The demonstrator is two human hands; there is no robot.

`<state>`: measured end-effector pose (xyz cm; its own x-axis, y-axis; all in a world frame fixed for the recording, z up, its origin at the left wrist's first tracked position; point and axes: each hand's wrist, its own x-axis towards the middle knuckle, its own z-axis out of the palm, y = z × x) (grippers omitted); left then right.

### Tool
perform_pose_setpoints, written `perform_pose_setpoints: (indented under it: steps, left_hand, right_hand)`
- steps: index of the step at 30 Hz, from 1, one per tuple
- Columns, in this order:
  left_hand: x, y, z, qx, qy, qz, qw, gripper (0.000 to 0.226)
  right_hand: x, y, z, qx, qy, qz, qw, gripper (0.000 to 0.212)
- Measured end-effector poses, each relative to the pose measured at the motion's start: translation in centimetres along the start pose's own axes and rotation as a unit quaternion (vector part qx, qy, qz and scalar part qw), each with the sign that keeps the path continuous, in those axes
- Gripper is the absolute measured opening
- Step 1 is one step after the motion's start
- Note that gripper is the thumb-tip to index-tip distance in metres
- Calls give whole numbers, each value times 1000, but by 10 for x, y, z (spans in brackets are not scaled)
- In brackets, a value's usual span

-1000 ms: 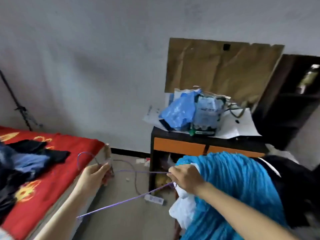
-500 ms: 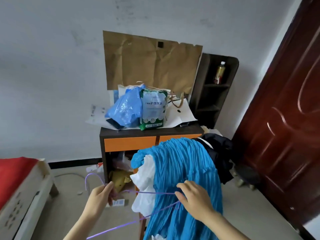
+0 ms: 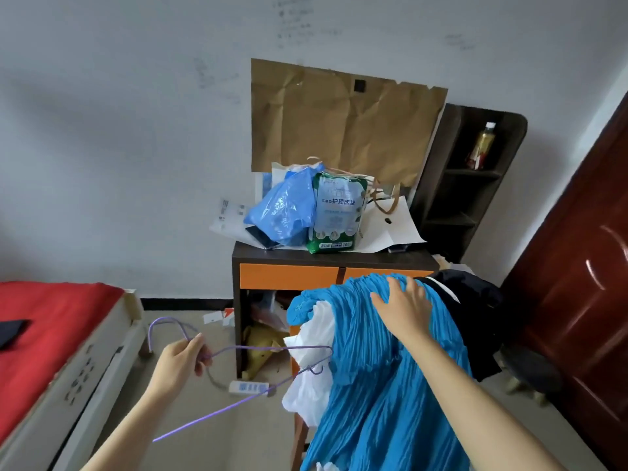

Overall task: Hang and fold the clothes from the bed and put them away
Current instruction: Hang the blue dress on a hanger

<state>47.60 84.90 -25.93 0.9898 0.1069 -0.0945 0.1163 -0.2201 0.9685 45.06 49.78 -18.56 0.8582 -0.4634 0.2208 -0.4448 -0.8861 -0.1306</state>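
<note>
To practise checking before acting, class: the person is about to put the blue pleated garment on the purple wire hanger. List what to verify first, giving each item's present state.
1. Left hand grips the purple wire hanger near its hook: ok.
2. Right hand free to work the blue pleated garment: ok, it lies flat on top.
3. Hanger inside the garment: not ok, its far end shows outside the blue fabric.
4. Garment's neck opening found: cannot tell, folds hide it.
5. Garment separate from other clothes: not ok, white cloth pokes out beneath it and a black garment lies against it.
</note>
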Motion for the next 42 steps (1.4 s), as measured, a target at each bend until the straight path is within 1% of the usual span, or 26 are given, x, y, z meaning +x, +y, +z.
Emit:
perform_pose_setpoints:
  steps: [2,4,5,7,8,10,11,13,15,16,18,20,22,23,26,30,32,34,36,39,42]
  left_hand:
    - [0,-6,-11,-8,32,-8,999,39]
    - [-2,-13,-19,-23,65,-21,997,39]
    - [-4,-18,-23,-33,86,-30,995,38]
    - [-7,-27,-28,-41,117,-44,991,39]
    - [-10,-32,-29,-44,126,-50,990,39]
    - [-16,-40,-31,-53,144,-71,986,39]
    - [-18,-43,-31,-55,155,-79,983,38]
    - [-25,-51,-27,-55,175,-89,979,37]
    - [-31,-58,-22,-58,190,-102,975,35]
    - [-33,-62,-19,-61,195,-109,973,34]
    - [-36,-66,-15,-68,204,-119,969,33]
    - [-37,-66,-14,-78,210,-125,967,32]
    - [-36,-63,-14,-85,220,-128,963,32]
    - [-34,-60,-15,-85,222,-125,963,32]
    - [-34,-57,-15,-90,241,-116,959,33]
    - [-44,-61,-16,-106,252,-115,955,35]
    - [-56,-68,-20,-111,273,-115,949,36]
    - [-67,-75,-27,-113,293,-115,942,37]
    - [-77,-82,-38,-116,311,-122,935,38]
    - [-90,-89,-57,-159,340,-143,916,35]
    - [-105,-92,-73,-165,385,-140,897,35]
  right_hand:
    - [19,-2,7,-5,-59,28,998,70]
    - [28,4,17,-9,-93,59,994,75]
    - [29,6,25,-20,-87,63,994,71]
    - [27,13,39,-59,-36,54,996,61]
    - [25,15,44,-73,-16,45,996,59]
    - [27,17,49,-87,-14,28,996,60]
    - [31,19,49,-83,-22,23,996,57]
    - [40,23,44,-35,-41,23,998,44]
    - [44,26,36,59,-25,22,998,32]
    - [44,26,33,89,4,14,996,28]
    - [38,20,26,121,89,-22,988,21]
    - [31,8,15,182,183,-70,963,10]
    - [27,-7,0,234,264,-129,927,15]
    - [27,-14,-8,260,287,-155,909,17]
    - [25,-37,-29,339,281,-205,874,19]
    - [12,-74,-43,353,301,-314,829,18]
    - [10,-95,-45,379,284,-342,812,17]
    - [5,-114,-46,431,239,-328,806,17]
    - [-3,-130,-47,491,192,-327,784,18]
    - [-22,-158,-45,558,100,-361,740,15]
    - [-42,-187,-38,586,1,-377,717,12]
